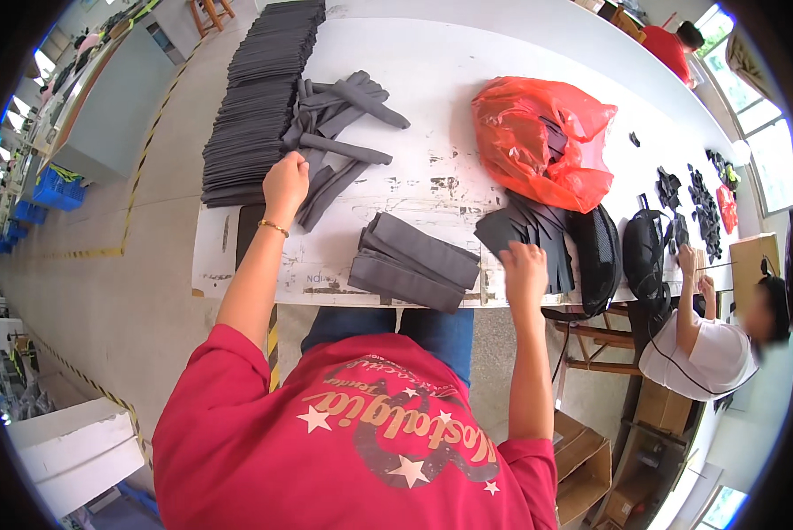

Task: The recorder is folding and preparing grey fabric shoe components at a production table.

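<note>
My left hand [286, 184] is closed at the end of a dark grey folded fabric strip [348, 147], which lies among several loose strips [326, 190]. Just left of it runs a long, tightly packed stack of the same dark strips [260, 97]. My right hand [525, 272] has its fingers pinched on a flat black fabric piece [500, 228], at the top of a fanned-out pile [555, 256]. Between my hands, near the table's front edge, a small stack of folded dark grey strips [414, 261] lies flat. My fingertips are partly hidden at both hands.
A red plastic bag [538, 132] with dark pieces inside sits beyond my right hand. Right of the pile are a black mesh pouch [596, 261] and a black bag [644, 252]. A co-worker in white [701, 353] works at the right of the white table [423, 53].
</note>
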`<state>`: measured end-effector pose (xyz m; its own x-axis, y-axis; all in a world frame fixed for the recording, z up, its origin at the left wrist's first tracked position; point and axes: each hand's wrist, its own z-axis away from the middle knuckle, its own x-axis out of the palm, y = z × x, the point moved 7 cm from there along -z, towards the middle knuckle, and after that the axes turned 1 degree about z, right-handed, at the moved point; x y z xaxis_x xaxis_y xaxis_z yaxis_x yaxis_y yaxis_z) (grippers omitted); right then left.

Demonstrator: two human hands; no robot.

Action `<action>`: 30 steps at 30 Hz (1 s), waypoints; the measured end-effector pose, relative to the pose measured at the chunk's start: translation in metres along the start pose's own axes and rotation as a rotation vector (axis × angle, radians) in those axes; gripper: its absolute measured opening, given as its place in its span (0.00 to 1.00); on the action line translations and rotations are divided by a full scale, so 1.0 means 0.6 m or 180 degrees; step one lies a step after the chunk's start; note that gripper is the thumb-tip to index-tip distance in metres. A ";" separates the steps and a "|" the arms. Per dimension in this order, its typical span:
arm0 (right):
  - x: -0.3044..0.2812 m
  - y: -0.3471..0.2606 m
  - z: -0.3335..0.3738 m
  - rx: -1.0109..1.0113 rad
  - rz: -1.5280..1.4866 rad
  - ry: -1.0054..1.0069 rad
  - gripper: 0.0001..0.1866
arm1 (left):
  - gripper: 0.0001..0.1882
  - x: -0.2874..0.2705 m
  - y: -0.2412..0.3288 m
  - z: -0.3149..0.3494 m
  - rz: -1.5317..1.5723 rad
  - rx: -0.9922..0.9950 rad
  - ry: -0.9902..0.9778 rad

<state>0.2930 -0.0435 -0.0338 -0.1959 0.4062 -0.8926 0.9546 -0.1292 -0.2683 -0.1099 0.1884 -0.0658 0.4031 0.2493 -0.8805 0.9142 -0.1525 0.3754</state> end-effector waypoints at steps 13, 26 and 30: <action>0.099 -0.018 -0.007 -0.1090 0.1529 -0.1013 0.06 | 0.14 -0.025 0.049 0.041 0.6905 -0.2237 -0.0353; -0.066 -0.084 -0.074 -0.0064 -0.1260 0.0083 0.16 | 0.19 -0.038 0.208 0.058 0.7655 -0.1756 -0.1149; -0.090 -0.147 -0.061 -0.0390 -0.1573 -0.0134 0.15 | 0.21 -0.054 0.243 0.075 0.6971 -0.1738 -0.1467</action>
<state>0.2278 -0.0208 0.0515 -0.6370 0.3549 -0.6843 0.7645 0.1773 -0.6198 0.0086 0.1154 0.0045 0.4958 -0.0459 0.8672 -0.7833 0.4074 0.4695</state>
